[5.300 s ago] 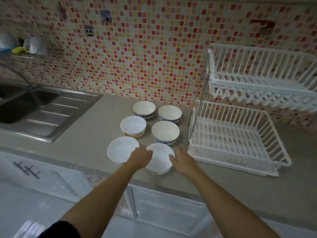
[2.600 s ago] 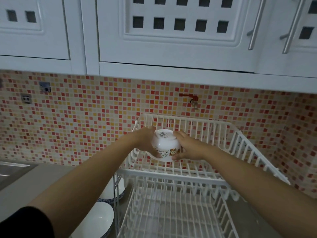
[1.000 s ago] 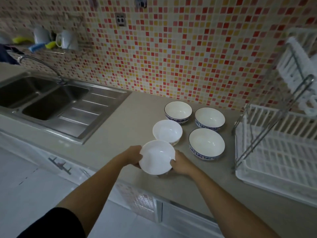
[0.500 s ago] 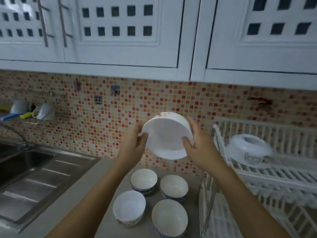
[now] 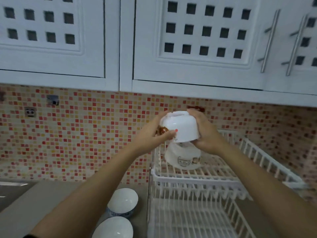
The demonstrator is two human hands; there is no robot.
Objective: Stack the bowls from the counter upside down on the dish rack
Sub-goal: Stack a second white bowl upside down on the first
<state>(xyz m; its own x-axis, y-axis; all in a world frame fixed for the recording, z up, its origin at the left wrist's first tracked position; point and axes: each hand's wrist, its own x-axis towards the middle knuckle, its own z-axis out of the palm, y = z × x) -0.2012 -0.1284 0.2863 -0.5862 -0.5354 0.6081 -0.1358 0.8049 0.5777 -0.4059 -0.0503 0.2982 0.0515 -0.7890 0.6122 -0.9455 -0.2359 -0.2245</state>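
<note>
Both hands hold a white bowl (image 5: 181,127) upside down in the air, its foot ring on top. My left hand (image 5: 151,134) grips its left side and my right hand (image 5: 204,133) its right side. Just below it, another white bowl (image 5: 183,158) with a printed band lies upside down on the upper tier of the white dish rack (image 5: 214,176). The held bowl hovers above that one; I cannot tell if they touch. On the counter, two upright bowls show between my forearms: one with a blue rim (image 5: 122,203) and one nearer (image 5: 113,228).
The rack's lower tier (image 5: 197,219) holds nothing visible. White wall cabinets (image 5: 197,40) hang overhead with metal handles at the right. A mosaic tile backsplash (image 5: 77,134) runs behind. The sink edge (image 5: 10,188) shows at far left.
The bowl went from tilted with its inside facing me to fully upside down, and both hands carried it right, above the bowl on the rack's upper tier.
</note>
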